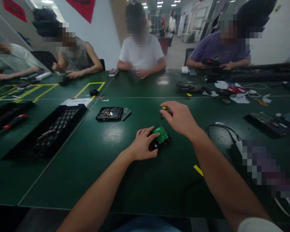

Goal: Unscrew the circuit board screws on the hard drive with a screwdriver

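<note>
A hard drive (162, 136) lies on the green table with its green circuit board facing up. My left hand (144, 144) grips the drive from its left side, thumb at the near edge and fingers over the far edge and the top. Pinched between the fingertips of my right hand (177, 116) is a small screwdriver (164, 111) with a yellow handle, mostly hidden by the fingers. It is upright just beyond the drive; whether its tip touches anything I cannot tell. To the left lies another hard drive (108, 113), beside a loose circuit board (126, 113).
A long black tray (72, 117) stands at the left, with a red-and-black screwdriver (15, 121) beyond it. At the right are a black device with a circuit board (265, 124) and a cable (222, 125). Several co-workers sit across the green table (87, 180).
</note>
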A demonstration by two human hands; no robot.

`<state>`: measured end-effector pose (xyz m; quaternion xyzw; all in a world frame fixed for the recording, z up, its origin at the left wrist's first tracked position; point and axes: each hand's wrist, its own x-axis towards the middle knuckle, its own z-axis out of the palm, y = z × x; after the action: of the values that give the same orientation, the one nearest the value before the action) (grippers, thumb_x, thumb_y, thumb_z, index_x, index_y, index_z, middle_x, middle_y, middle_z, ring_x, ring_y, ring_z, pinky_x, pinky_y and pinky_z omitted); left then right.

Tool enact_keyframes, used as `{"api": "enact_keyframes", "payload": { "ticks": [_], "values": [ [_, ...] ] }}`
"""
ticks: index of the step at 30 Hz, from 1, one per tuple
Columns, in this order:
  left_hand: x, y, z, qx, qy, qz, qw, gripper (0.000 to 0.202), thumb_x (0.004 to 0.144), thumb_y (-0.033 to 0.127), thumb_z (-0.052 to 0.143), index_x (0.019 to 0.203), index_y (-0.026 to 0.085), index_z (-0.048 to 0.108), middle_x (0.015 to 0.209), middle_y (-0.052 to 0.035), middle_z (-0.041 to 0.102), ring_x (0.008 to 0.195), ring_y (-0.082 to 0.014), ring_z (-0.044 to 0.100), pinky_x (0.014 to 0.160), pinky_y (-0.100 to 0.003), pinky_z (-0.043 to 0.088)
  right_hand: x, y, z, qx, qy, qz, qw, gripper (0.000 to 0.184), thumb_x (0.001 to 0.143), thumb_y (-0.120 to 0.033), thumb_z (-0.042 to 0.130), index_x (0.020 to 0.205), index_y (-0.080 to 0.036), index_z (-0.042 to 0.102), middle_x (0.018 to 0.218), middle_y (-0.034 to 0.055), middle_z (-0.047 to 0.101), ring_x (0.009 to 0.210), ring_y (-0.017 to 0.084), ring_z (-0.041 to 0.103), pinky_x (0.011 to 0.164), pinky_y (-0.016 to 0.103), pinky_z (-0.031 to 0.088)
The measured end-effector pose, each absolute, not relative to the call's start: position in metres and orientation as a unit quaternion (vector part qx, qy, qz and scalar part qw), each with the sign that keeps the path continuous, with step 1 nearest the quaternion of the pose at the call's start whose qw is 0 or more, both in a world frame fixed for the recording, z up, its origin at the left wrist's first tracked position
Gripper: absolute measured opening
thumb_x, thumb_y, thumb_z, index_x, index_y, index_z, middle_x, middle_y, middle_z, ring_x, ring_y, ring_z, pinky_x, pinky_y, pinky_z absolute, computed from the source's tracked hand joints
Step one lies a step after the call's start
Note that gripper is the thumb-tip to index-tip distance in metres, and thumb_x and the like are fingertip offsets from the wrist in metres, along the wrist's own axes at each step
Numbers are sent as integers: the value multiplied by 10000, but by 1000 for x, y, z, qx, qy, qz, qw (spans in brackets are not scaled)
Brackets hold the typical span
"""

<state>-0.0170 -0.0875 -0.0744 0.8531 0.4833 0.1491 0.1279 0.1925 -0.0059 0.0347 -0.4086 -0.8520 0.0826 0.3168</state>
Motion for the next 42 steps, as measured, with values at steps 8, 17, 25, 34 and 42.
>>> {"api": "enact_keyframes", "payload": {
  "ticks": [8,17,25,34,42],
  "values": [
    [-20,-90,-79,839,507,171,99,747,894,662,685,1536,311,539,1555,-178,415,1460,-425,377,1186,-657,315,197,-4,38,-410,-850,87,318,233,1018,-298,569,1113,-203,760,1109,113,766,1011,279,697,932,412,509],
    [-20,-89,-84,842,504,175,82,681,954,659,624,1533,308,545,1561,-173,415,1438,-412,397,1173,-639,345,196,-6,38,-416,-837,141,325,232,1001,-263,597,1194,-192,703,1061,96,783,889,245,716,814,375,512],
    [-19,-89,-85,845,492,193,84,636,963,625,633,1517,320,567,1562,-168,417,1419,-417,410,1157,-645,371,196,-5,38,-413,-840,126,328,185,1004,-273,587,1099,-210,733,1064,89,751,866,226,672,818,371,493],
    [-21,-87,-88,848,488,192,81,635,955,618,647,1515,328,568,1559,-173,415,1422,-417,415,1150,-643,387,199,-3,38,-415,-839,144,321,206,989,-249,594,1152,-209,713,1035,80,773,882,240,702,828,376,496],
    [-25,-81,-89,857,471,192,83,625,950,617,657,1499,328,579,1564,-163,420,1440,-393,419,1160,-618,405,202,-2,39,-407,-845,118,326,197,1005,-258,567,1086,-215,742,1107,86,756,859,220,683,824,362,493]
  ]
}}
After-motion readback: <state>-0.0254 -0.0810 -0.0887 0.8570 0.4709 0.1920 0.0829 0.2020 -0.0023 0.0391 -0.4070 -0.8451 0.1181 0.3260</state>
